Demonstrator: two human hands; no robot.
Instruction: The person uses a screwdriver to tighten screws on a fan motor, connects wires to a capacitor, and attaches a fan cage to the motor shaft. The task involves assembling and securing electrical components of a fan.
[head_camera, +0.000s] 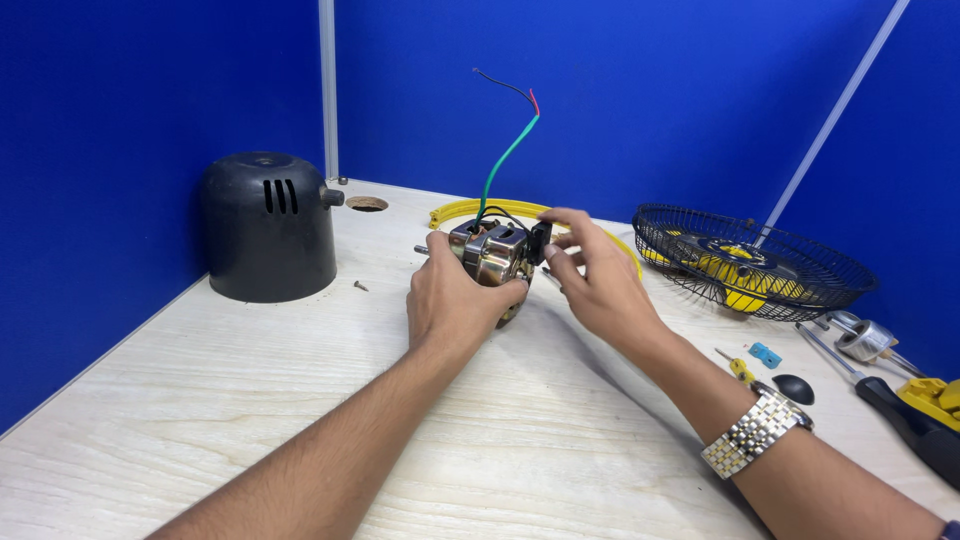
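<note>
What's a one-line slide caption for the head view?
Left hand grips a small fan motor while right hand touches its black part, beside a black motor cover and wire fan guard.

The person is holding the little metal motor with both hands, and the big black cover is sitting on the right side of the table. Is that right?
Not quite. The head view shows the black cover on the left side of the table, not the right. The rest holds: the left hand and right hand both hold the metal motor.

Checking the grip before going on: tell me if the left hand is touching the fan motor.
Touching. The head view shows the left hand wrapped around the metal fan motor, thumb and fingers pressed on its casing with no gap.
</note>
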